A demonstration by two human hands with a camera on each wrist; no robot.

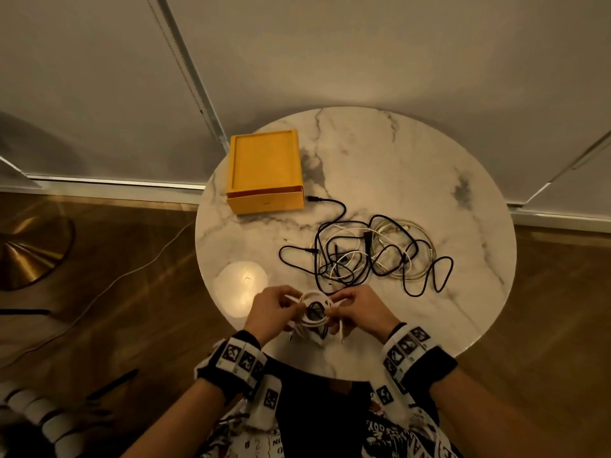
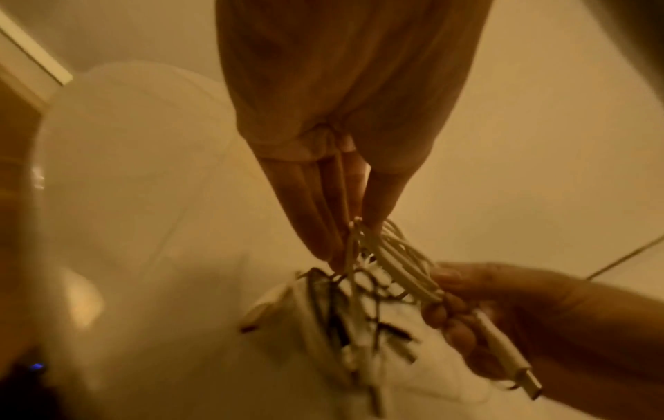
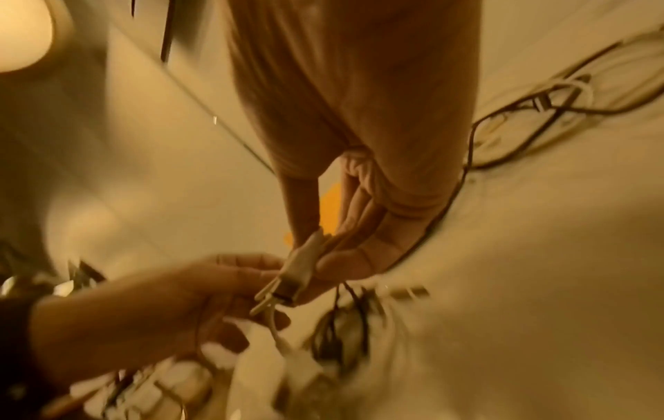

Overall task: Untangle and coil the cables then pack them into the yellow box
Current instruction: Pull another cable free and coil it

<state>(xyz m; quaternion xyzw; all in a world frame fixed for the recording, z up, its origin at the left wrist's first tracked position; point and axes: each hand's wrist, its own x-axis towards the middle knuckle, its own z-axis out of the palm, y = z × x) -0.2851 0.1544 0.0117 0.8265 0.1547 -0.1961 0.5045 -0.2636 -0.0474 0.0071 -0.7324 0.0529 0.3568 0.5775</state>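
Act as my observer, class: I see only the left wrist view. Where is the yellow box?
Observer: In the head view, the box sits at the far left edge of the table.
Operator: Any cables left loose?
Observer: Yes, a black and white tangle lies right of centre.
Operator: Does it touch the box?
Observer: One black plug ends beside the box's near right corner; I cannot tell whether it touches.

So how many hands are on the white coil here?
2. The left hand pinches the white coil on its left side, the right hand grips its right side, above the table's near edge.
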